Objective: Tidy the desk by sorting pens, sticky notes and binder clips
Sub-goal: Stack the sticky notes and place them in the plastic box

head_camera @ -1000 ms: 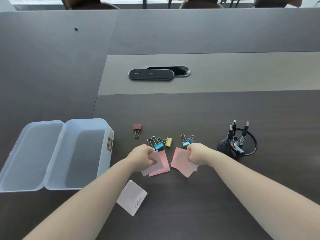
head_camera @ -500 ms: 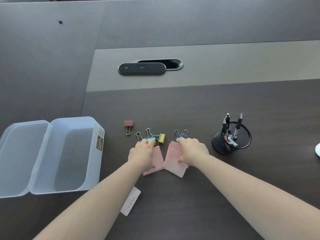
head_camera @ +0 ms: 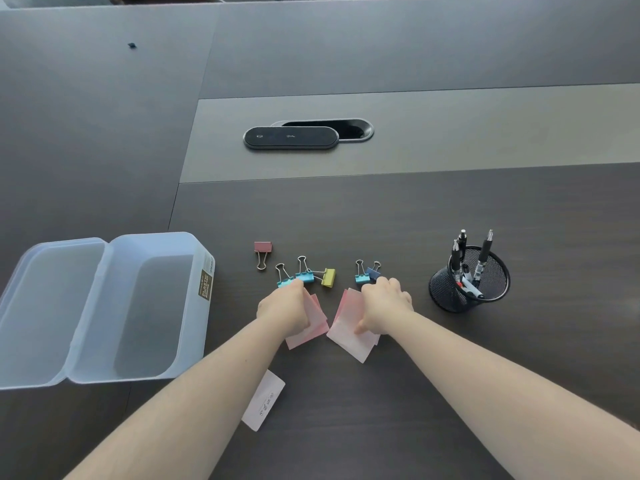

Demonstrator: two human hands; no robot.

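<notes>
You are on the sticky notes now; your left hand (head_camera: 282, 311) lies curled over one fan of pink sticky notes (head_camera: 311, 329), fingers closed down on the sheets, and your right hand (head_camera: 384, 306) presses flat on a second pink fan (head_camera: 349, 336), though whether it pinches those sheets or only pins them you cannot tell from here; both piles rest on the desk (head_camera: 381, 220) just in front of the binder clips (head_camera: 304, 275), which lie loose in a row; the pens (head_camera: 479, 258) already stand in the mesh cup (head_camera: 450, 292), so that part looks done; next, I judge, you should draw the two fans together and square them into one stack; mind the stray white note (head_camera: 265, 400) beneath your left forearm; the open plastic box (head_camera: 194, 306) to your left waits empty.
</notes>
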